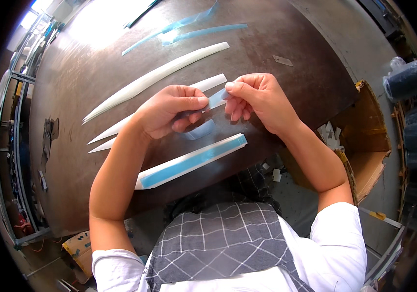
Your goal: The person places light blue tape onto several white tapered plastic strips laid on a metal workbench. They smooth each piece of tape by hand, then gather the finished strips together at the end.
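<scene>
Over a dark brown table (72, 121), my left hand (167, 111) and my right hand (257, 100) both pinch a thin light-blue film strip (216, 99), which is stretched between their fingertips. A loop of the same film (199, 131) curls down below my left hand. Just in front of my hands lies a long white strip with a blue film layer (194, 160) on top. Behind my hands lie two narrow white pointed strips (116, 130) and a longer white curved strip (155, 78).
Loose blue film pieces (189, 30) lie at the table's far side, with a small grey blade-like piece (283, 60) to the right. An open cardboard box (364, 141) with white scraps stands on the floor at the right. Dark rolls (410, 80) are stacked further right. Metal racks (9, 146) line the left.
</scene>
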Available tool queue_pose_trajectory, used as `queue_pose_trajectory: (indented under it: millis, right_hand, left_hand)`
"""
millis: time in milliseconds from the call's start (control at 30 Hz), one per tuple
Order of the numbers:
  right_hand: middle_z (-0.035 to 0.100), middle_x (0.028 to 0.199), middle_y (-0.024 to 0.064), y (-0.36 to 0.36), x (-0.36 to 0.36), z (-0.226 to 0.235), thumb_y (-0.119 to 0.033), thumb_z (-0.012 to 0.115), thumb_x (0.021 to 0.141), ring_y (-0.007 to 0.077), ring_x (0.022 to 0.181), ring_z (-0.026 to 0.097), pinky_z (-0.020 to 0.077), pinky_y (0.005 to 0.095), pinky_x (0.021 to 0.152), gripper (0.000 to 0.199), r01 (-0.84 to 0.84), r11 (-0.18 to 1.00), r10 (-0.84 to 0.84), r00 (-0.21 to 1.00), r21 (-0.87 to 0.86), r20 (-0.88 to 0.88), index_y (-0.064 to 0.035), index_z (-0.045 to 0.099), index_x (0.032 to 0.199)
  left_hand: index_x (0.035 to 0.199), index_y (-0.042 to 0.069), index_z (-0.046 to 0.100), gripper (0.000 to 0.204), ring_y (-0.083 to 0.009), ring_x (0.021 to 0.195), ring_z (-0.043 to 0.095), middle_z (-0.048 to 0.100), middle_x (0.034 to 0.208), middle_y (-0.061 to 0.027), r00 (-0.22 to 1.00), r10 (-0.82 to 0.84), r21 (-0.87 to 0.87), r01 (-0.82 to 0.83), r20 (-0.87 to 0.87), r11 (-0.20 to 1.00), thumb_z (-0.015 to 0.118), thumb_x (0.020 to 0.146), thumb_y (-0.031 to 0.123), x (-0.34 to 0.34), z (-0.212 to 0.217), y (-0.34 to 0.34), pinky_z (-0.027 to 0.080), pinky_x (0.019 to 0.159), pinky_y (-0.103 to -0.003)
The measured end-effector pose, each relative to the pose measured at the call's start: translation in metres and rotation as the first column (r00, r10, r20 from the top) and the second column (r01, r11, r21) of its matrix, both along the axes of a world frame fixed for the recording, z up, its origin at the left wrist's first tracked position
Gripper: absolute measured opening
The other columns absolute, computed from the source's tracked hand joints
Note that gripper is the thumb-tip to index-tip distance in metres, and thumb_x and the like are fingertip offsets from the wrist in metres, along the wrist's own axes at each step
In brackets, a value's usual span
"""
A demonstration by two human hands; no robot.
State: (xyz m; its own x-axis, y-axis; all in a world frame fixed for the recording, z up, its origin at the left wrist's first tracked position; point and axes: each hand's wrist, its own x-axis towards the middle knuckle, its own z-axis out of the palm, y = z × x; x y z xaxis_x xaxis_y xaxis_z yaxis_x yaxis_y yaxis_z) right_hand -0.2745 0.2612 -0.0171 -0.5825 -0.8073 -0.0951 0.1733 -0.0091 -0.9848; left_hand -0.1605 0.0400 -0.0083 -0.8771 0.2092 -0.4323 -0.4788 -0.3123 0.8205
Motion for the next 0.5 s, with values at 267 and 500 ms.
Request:
queue_pose_trajectory:
  millis: [267,500]
  right_hand:
    - [0.072,0.076,0.0018,0.02,-0.034,-0.012,-0.023,0.065,0.101,0.0067,0.064,0.066,0.047,0.0202,0.057,0.023,0.151,0.985,-0.129,0.963,0.078,-0.238,-0.0054,0.074,0.089]
    - [0.071,0.075,0.0048,0.015,-0.038,-0.015,-0.02,0.068,0.098,0.0086,0.067,0.066,0.0537,0.024,0.064,0.022,0.179,0.975,-0.124,0.931,0.13,-0.344,-0.0009,0.073,0.088]
  left_hand:
    - [0.091,0.004,0.069,0.022,-0.0015,0.044,0.047,0.06,0.065,-0.0004,0.999,-0.047,-0.496,0.043,0.004,0.867,0.072,0.1,0.024,0.014,0.012,-0.013,0.031,0.04,-0.015]
    - [0.089,0.003,0.069,0.023,-0.0043,0.045,0.052,0.062,0.064,0.0,1.0,0.0,-0.595,-0.004,-0.007,0.804,0.071,0.1,0.024,-0.019,0.018,0.027,0.038,0.044,-0.018]
